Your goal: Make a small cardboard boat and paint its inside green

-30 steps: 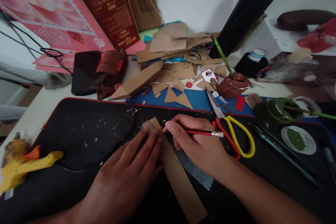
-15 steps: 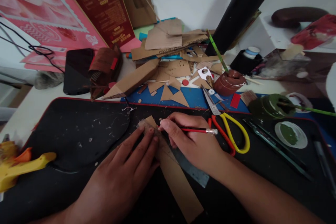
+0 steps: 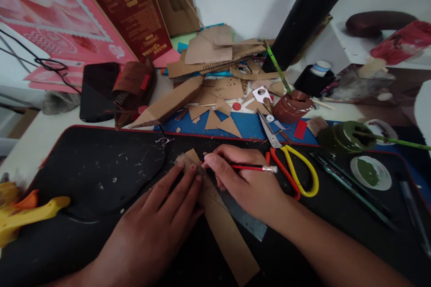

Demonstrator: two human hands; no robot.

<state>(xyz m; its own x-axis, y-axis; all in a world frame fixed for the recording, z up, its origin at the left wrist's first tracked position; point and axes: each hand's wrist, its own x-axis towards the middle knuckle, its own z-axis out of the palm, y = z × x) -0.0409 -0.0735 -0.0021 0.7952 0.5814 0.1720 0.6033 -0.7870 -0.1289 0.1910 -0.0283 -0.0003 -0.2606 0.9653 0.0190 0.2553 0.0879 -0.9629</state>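
My left hand (image 3: 158, 215) lies flat with its fingers stretched out, pressing a clear ruler (image 3: 247, 222) down across a strip of brown cardboard (image 3: 227, 235). The strip runs at a slant toward me on the black mat. In my right hand (image 3: 244, 177) is a red and black pencil (image 3: 251, 167), pinched between thumb and fingers. Its tip end is at the ruler's edge near the far end of the strip, mostly hidden by my fingers. The pencil's eraser end points right.
Scissors with red and yellow handles (image 3: 292, 170) lie right of my right hand. Behind are cardboard scraps (image 3: 215, 89), a brown paint jar (image 3: 292, 106) and a green paint jar (image 3: 343, 136). A yellow hot glue gun (image 3: 37, 215) lies at left, a phone (image 3: 98, 92) behind it.
The view has shifted very slightly. Both hands, the pencil, the ruler and the cardboard strip keep their places relative to each other.
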